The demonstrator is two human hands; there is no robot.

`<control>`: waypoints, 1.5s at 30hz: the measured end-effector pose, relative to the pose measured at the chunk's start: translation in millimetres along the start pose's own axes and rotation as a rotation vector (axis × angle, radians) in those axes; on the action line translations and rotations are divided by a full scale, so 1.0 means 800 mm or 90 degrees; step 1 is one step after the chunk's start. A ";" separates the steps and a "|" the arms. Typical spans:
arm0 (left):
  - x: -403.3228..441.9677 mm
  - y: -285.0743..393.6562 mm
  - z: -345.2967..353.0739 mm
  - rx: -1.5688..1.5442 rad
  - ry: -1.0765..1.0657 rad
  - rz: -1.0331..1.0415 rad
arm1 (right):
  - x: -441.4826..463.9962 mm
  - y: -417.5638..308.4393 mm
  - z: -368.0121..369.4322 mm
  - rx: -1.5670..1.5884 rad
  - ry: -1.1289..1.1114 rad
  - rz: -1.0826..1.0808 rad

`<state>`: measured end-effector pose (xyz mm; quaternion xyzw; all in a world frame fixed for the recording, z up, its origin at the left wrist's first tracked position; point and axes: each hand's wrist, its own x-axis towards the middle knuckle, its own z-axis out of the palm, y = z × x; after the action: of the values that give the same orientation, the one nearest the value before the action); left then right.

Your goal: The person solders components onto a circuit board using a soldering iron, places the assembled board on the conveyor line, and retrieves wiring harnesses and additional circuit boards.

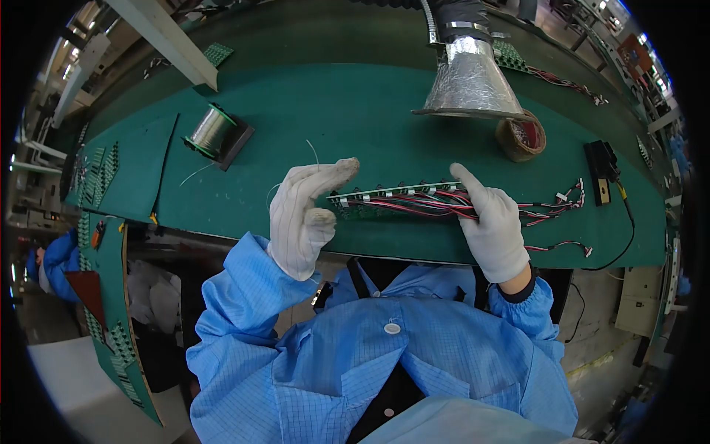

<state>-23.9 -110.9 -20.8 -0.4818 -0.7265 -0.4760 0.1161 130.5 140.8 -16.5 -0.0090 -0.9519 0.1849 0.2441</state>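
Circuit-board strip (399, 191), one, green, long and narrow, with white connectors along it; lying between the two hands, left to right, above or on the green work surface (333, 111), which of the two cannot be told. Wire bundle (433, 205), red, black and white, running along the strip's near side and passing rightward by the right hand to a loose tail with small connectors (569, 201). Right hand (494, 229), white-gloved, closed about the strip's right end and the wires there, one digit extended along the far edge. Left hand (296, 218), white-gloved, spread wide, digits well apart; the strip's left end just beside the gap between them, contact not clear. Thin pale strand (313, 152), rising on the far side of the left hand; whether gripped, cannot tell. Second wire length (562, 245), on the surface to the near right of the right hand. Spool of silvery wire (212, 132), on a dark stand, far left of the left hand. Foil-covered hood (473, 81), far side, above the surface. Round container (515, 139), brownish, with red inside, near the hood's right edge. Black device (600, 174), corded, at right. Further green boards (96, 175), grouped at far left.
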 end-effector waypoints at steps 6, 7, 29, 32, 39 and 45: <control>-0.004 0.001 0.016 -0.072 0.020 -0.059 | -0.002 0.005 0.001 -0.026 -0.018 0.014; -0.006 0.001 0.019 -0.124 0.029 -0.116 | -0.003 0.004 0.001 -0.031 -0.028 0.026; 0.018 -0.041 0.040 -0.213 -0.316 -0.097 | -0.002 0.031 -0.027 0.135 -0.033 0.135; 0.016 -0.046 0.047 -0.137 -0.264 0.039 | -0.005 0.036 -0.027 0.141 -0.028 0.141; 0.015 -0.058 0.045 -0.068 -0.319 0.069 | -0.004 0.036 -0.028 0.158 -0.036 0.163; 0.013 -0.052 0.046 -0.047 -0.350 0.024 | -0.008 0.038 -0.023 0.146 -0.022 0.135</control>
<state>-52.3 -78.8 -57.5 -0.6103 -0.7038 -0.3511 -0.0945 142.9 174.6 -15.3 -0.0786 -0.9222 0.3172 0.2065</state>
